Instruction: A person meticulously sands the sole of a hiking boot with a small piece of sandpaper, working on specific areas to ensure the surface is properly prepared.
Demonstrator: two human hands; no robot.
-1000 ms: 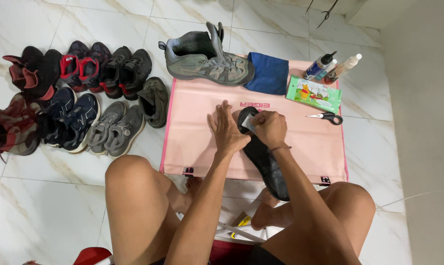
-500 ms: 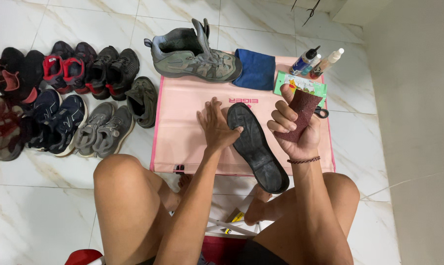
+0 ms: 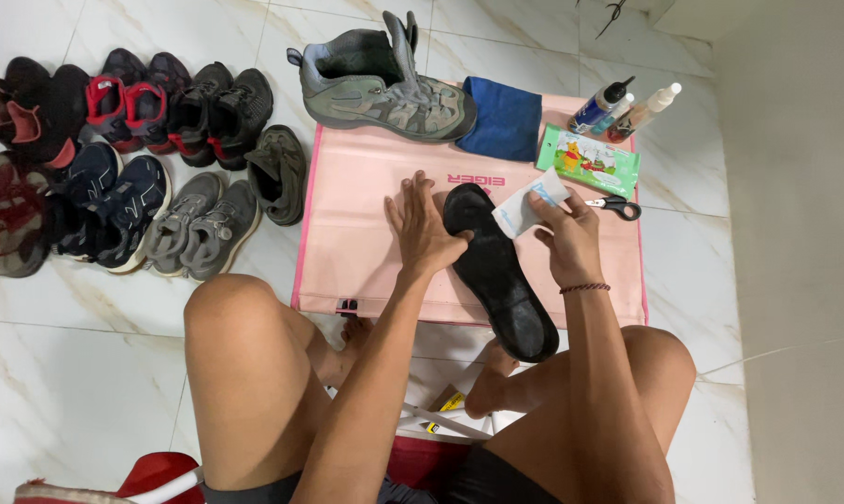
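A black insole lies flat on the pink mat in front of my knees. My left hand rests on the mat with fingers spread, its edge against the insole's left side. My right hand hovers just right of the insole's toe end and pinches a folded white wipe. A grey hiking boot stands at the mat's far edge.
Beside the boot lie a blue cloth, a green wipes packet, small bottles and scissors. Several pairs of shoes sit on the white tiles to the left. A wall rises on the right.
The insole went from being held in both hands to lying on the mat. My right hand let go of it and now holds a white wipe.
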